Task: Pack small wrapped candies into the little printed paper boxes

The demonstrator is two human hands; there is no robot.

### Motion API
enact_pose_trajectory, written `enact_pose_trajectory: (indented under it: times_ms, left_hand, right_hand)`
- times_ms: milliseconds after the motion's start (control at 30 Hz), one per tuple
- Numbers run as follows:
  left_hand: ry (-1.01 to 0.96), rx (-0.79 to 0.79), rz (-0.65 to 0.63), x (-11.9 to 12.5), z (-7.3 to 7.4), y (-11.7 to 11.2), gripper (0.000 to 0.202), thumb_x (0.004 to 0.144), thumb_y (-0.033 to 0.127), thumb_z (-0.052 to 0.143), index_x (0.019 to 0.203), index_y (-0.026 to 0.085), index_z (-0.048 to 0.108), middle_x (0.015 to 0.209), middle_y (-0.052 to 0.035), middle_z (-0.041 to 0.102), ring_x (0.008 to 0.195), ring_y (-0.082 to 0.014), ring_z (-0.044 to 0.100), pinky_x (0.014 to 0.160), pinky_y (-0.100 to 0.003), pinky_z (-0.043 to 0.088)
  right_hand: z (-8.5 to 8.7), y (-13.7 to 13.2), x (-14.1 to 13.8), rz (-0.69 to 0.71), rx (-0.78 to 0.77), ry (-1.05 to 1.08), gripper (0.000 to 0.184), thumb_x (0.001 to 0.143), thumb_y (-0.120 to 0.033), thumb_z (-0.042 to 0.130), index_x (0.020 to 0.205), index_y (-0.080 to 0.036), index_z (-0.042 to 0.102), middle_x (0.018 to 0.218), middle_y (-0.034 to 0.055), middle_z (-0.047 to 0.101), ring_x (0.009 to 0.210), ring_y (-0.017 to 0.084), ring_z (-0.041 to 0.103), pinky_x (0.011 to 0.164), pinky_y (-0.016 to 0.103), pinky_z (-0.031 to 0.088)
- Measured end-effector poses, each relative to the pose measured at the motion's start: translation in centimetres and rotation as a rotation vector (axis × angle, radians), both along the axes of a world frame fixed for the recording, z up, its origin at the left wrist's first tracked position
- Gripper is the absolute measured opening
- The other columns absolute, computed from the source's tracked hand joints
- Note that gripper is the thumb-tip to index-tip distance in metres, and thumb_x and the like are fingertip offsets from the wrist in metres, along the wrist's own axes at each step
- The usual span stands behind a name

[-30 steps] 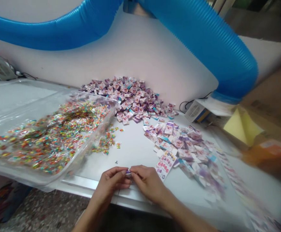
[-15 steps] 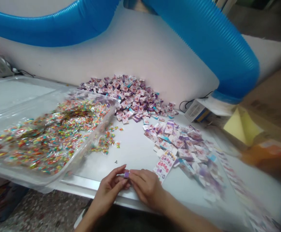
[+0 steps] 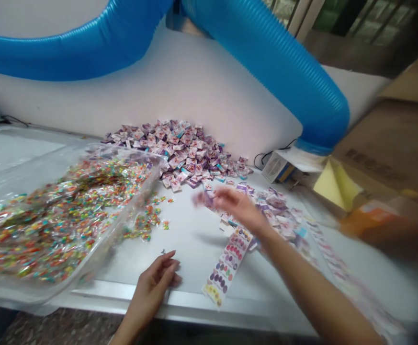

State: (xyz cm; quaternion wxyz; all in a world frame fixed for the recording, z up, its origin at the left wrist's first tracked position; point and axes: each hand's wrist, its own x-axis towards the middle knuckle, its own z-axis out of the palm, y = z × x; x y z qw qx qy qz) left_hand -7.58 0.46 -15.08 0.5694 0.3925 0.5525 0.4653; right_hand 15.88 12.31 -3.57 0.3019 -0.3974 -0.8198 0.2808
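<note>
My left hand (image 3: 153, 282) rests near the table's front edge, fingers loosely apart, holding nothing I can see. My right hand (image 3: 235, 207) is blurred by motion above the scattered printed packets (image 3: 269, 203), with a purple blur at its fingertips; whether it holds anything is unclear. Between my hands lies a printed strip of coloured oval designs (image 3: 226, 268). Behind them rises a heap of small purple-and-white packets (image 3: 175, 155). A transparent tray (image 3: 104, 254) of tiny colourful cellophane packets sits to my left, with some spilled beside it (image 3: 146, 220).
A thick blue corrugated hose (image 3: 266, 57) arches above the white table (image 3: 190, 249). At the right stand a small white box with a grille (image 3: 275, 167), a yellow sheet (image 3: 334, 184) and cardboard cartons (image 3: 384, 148). More printed strips (image 3: 341, 273) lie along the table's right side.
My hands have parted: the right moved up and away over the packets, the left dropped toward the table edge. The small purple item between them no longer shows there. The view shifted slightly.
</note>
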Motion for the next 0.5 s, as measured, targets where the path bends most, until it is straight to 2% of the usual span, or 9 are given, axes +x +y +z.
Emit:
enact_pose_trajectory:
  times_ms: [67,133,167,233,300,400,500]
  left_hand:
    - [0.008,-0.019,0.027,0.1,0.2,0.1,0.060,0.062,0.056,0.073,0.106,0.017,0.061,0.089,-0.0058,0.069,0.069,-0.0191,0.068,0.071,-0.032,0.055]
    - [0.020,-0.028,0.028,0.2,0.3,0.1,0.060,0.061,0.057,0.073,0.105,0.017,0.062,0.089,-0.0061,0.069,0.070,-0.0194,0.068,0.071,-0.032,0.055]
    - [0.029,-0.029,0.019,0.2,0.3,0.1,0.059,0.061,0.057,0.072,0.104,0.017,0.062,0.090,-0.0062,0.069,0.070,-0.0192,0.068,0.072,-0.032,0.055]
    - [0.053,-0.027,0.000,0.3,0.2,0.2,0.058,0.063,0.058,0.071,0.104,0.017,0.063,0.090,-0.0059,0.070,0.069,-0.0179,0.067,0.072,-0.031,0.054]
    - [0.078,-0.028,-0.012,0.5,0.0,0.3,0.057,0.063,0.058,0.071,0.103,0.017,0.063,0.089,-0.0056,0.070,0.067,-0.0162,0.065,0.070,-0.029,0.054]
    - [0.096,-0.033,-0.013,1.0,0.1,0.5,0.058,0.062,0.059,0.071,0.101,0.017,0.064,0.091,-0.0065,0.070,0.070,-0.0166,0.064,0.070,-0.028,0.054]
    - [0.108,-0.045,0.004,1.4,0.5,0.6,0.060,0.059,0.060,0.072,0.100,0.017,0.064,0.092,-0.0065,0.071,0.071,-0.0167,0.064,0.070,-0.029,0.054]
  right_hand:
    - [1.5,2.7,5.5,-0.280,0.132,0.170,0.038,0.095,-0.042,0.038,0.125,-0.026,0.054,0.114,0.0049,0.063,0.110,0.017,0.057,0.091,0.032,0.047]
    - [1.0,3.9,12.6,-0.503,0.216,0.101,0.051,0.091,-0.046,0.044,0.137,-0.024,0.041,0.134,0.0068,0.051,0.126,0.020,0.044,0.098,0.036,0.042]
    - [0.1,3.7,16.3,-0.588,0.204,-0.034,0.054,0.090,-0.047,0.043,0.138,-0.022,0.040,0.139,0.0084,0.047,0.128,0.022,0.042,0.100,0.037,0.040]
    - [-3.0,2.1,23.3,-0.806,0.088,-0.427,0.052,0.089,-0.047,0.037,0.129,-0.019,0.052,0.135,0.0105,0.052,0.124,0.024,0.048,0.103,0.038,0.038]
    - [-6.6,-0.8,28.7,-0.930,-0.004,-0.541,0.051,0.083,-0.044,0.043,0.113,-0.009,0.065,0.124,0.0212,0.058,0.117,0.033,0.053,0.099,0.045,0.040]
    - [-11.3,-5.2,33.1,-1.024,-0.094,-0.634,0.041,0.076,-0.043,0.046,0.091,-0.016,0.073,0.108,0.0197,0.067,0.100,0.036,0.063,0.083,0.047,0.049]
    - [-13.6,-7.3,34.5,-1.068,-0.105,-0.686,0.040,0.075,-0.046,0.045,0.082,-0.020,0.075,0.099,0.0173,0.071,0.091,0.036,0.065,0.072,0.045,0.051]
